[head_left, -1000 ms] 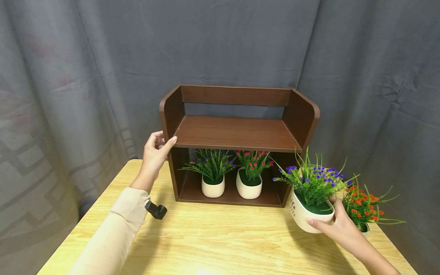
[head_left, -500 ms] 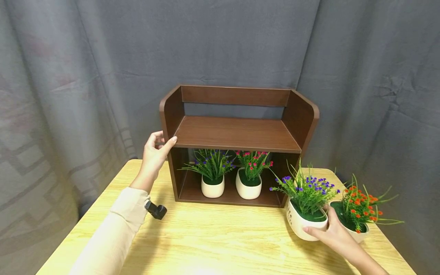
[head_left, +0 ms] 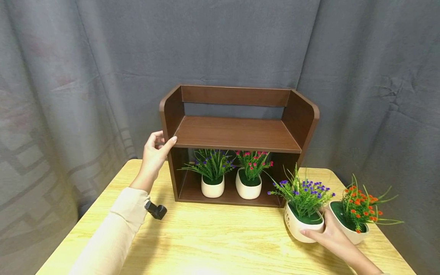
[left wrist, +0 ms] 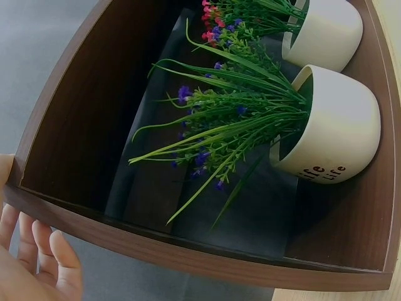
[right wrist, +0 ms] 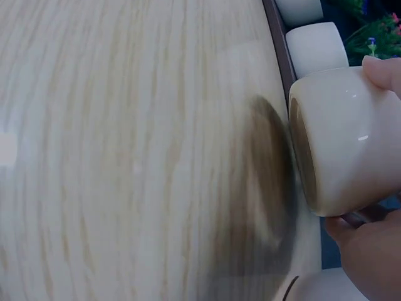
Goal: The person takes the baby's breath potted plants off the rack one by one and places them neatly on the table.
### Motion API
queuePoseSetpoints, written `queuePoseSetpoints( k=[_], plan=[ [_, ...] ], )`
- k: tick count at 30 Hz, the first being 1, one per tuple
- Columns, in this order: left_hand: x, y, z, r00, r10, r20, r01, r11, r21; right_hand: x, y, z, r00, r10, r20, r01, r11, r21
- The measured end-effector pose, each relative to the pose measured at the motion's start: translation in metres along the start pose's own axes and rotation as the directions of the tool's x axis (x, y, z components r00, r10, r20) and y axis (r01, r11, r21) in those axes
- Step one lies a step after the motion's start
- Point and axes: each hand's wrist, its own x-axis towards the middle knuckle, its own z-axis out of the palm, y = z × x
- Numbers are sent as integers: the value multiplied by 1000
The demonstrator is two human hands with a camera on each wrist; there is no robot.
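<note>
In the head view my left hand grips the left side of a brown two-tier wooden shelf, its thumb on the middle board's edge and its fingers outside the side panel. My right hand holds a white pot of purple flowers by its right side, in front of the shelf's lower right corner. In the right wrist view a shadow lies apart from this pot's base, so it is off the table. The shelf's lower tier bears a white pot of violet flowers and a white pot of pink flowers.
A white pot of orange flowers stands on the light wooden table just right of my right hand. Grey curtains hang behind the table. A small black device is strapped to my left wrist.
My right hand has carried the pot of purple flowers left and down, away from the pot of orange flowers, which shows more fully now. My left hand stays on the shelf.
</note>
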Motion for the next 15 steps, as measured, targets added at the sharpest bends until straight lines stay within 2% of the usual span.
queuePoseSetpoints(
  k=[11,15],
  plan=[
    [-1,1,0,1000,-5,2,5,1000,9,-3,6,3,998,47,41,-48,999,24],
    [-1,1,0,1000,-4,-2,4,1000,8,-4,7,2,998,53,38,-53,999,-8]
  ],
)
